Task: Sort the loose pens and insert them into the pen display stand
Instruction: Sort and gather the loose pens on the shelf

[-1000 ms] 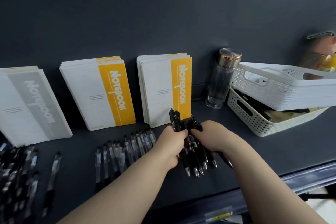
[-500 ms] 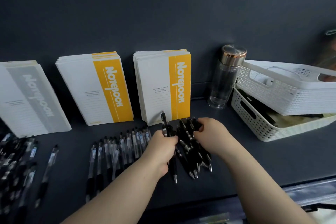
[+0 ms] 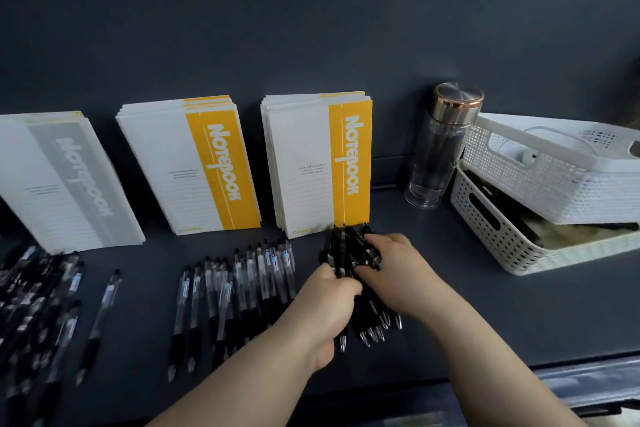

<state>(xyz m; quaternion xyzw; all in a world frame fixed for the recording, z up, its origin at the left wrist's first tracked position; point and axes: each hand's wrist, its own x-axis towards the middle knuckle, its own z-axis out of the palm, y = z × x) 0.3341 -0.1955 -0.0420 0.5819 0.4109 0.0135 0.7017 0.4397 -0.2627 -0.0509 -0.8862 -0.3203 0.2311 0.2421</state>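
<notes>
Black and clear plastic first: out at nine o'clock a heap of black and clear plastic pens (image 3: 31, 291) sprawls across the dark grey table (image 3: 450, 288). Behind it, towards eleven o'clock, a stack of white notebooks with a grey band (image 3: 59, 180) leans back against the dark wall. Just right of the heap lies a lone clear-barrelled pen (image 3: 100, 315), tip pointing to six. Next along, a stack of white notebooks with a yellow band (image 3: 194, 163) stands tilted. Below it, at seven o'clock of centre, a row of clear-barrelled pens with black grips (image 3: 235, 295) lies side by side.

Now the action, dead centre! The second yellow-banded stack of notebooks (image 3: 318, 163) stands at twelve, and right at its foot sits the bundle of black pens (image 3: 349, 253), metal tips fanned towards six. The left hand (image 3: 325, 308) wraps it from the nine o'clock side, fingers curled round the barrels. The right hand (image 3: 391, 270) clamps over it from three o'clock, fingers bent tight on the upper ends. Both hands grip it together, low over the table.

Off at two o'clock stands a clear glass bottle with a copper-coloured lid (image 3: 440, 149), upright. Beside it, at three, a white perforated plastic basket (image 3: 540, 163) rests askew on top of a cream perforated basket (image 3: 485, 218).
</notes>
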